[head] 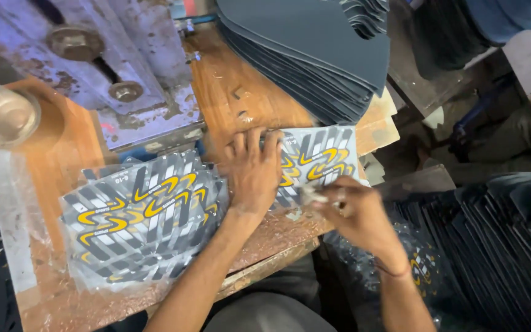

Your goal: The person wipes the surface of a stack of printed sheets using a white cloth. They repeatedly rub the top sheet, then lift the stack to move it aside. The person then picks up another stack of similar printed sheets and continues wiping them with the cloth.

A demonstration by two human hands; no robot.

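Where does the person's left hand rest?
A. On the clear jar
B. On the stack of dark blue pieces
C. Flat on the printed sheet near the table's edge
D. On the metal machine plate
C: the left hand lies palm-down on the printed sheet, beside the right hand.

One head-worn view only, looking steeply down from just above onto a wooden workbench (241, 98), close in; bench edge low in frame, metal machine base (112, 67) top left, dark stacked sheets (314, 49) beyond.
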